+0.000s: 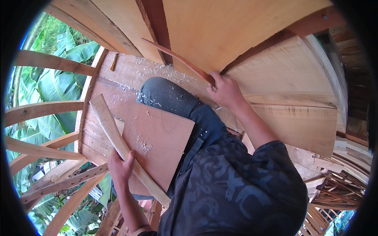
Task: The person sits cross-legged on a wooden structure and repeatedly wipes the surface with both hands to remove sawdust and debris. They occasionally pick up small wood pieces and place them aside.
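Observation:
My left hand (121,167) is closed round a pale, slightly curved length of wood (112,125), which slants across my lap. Under that wood, a flat reddish plywood board (167,131) rests over my legs, with some shavings on it. Out in front, my right hand (226,89) grips the near end of a long, thin reddish-brown piece (179,59) that tapers to a point; whether it is a wooden strip or a blade I cannot tell. It is held up and apart from the pale wood.
Large wooden panels (220,31) stand ahead and to the right. Curved wooden ribs (47,108) line the left side, with banana leaves beyond. Shavings litter the plank floor (112,84), where a small yellowish object (113,62) lies. Stacked timber (342,188) sits at the lower right.

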The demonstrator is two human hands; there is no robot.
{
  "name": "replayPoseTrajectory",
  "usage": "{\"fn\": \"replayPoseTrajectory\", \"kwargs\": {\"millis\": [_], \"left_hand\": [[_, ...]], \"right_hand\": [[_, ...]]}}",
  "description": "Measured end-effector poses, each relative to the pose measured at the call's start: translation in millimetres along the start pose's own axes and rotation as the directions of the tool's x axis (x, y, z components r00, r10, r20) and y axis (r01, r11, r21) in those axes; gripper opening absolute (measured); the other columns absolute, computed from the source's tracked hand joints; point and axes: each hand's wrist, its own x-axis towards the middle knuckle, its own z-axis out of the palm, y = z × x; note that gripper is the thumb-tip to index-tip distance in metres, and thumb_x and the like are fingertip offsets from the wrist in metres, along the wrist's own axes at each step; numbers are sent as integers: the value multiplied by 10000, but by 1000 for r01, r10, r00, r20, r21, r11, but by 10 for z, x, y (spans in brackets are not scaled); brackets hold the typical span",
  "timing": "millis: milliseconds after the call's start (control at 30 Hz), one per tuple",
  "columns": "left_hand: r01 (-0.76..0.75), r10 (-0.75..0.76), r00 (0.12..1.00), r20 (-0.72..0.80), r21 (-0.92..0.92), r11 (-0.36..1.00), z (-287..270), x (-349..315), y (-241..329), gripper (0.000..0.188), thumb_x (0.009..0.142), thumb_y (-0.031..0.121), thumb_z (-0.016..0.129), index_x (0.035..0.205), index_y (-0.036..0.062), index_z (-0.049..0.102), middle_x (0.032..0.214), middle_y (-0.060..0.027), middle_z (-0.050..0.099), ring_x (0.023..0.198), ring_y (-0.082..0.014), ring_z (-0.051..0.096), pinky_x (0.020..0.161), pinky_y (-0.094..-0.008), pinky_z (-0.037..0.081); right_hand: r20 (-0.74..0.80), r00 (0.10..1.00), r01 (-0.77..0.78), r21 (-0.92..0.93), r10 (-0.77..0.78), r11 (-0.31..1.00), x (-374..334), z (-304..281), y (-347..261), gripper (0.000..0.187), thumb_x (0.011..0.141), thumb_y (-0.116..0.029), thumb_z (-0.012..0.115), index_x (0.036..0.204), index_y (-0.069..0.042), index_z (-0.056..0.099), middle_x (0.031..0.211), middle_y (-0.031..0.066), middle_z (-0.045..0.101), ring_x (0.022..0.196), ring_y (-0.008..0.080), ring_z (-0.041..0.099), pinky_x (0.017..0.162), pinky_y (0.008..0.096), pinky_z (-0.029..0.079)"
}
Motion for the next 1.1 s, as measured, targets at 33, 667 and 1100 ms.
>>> {"fn": "replayPoseTrajectory", "kwargs": {"millis": [33,667,1100], "left_hand": [[-1,1,999,-41,18,1000,-17,-57,53,423,752,287,722,1023,-27,640,822,-203,703,806,-364,697,742,-428,525],[10,1,968,-252,43,999,-48,-207,-64,397,800,306,689,1023,-20,655,812,-174,709,765,-311,700,735,-413,523],[35,-28,975,-220,31,999,3,-155,-95,437,821,347,664,1029,-37,649,809,-189,696,765,-307,693,722,-411,517]], "right_hand": [[-15,1000,-6,31,6,999,-22,-17,16,275,815,-215,609,1050,-78,571,711,153,663,673,362,666,617,467,546],[-305,943,-55,255,135,965,-469,-525,313,227,862,-147,594,1067,-50,598,711,108,638,581,268,635,555,390,509],[-264,914,-146,494,308,857,-567,-578,404,121,921,-103,549,990,-6,527,694,123,600,592,239,618,557,348,471]]}}
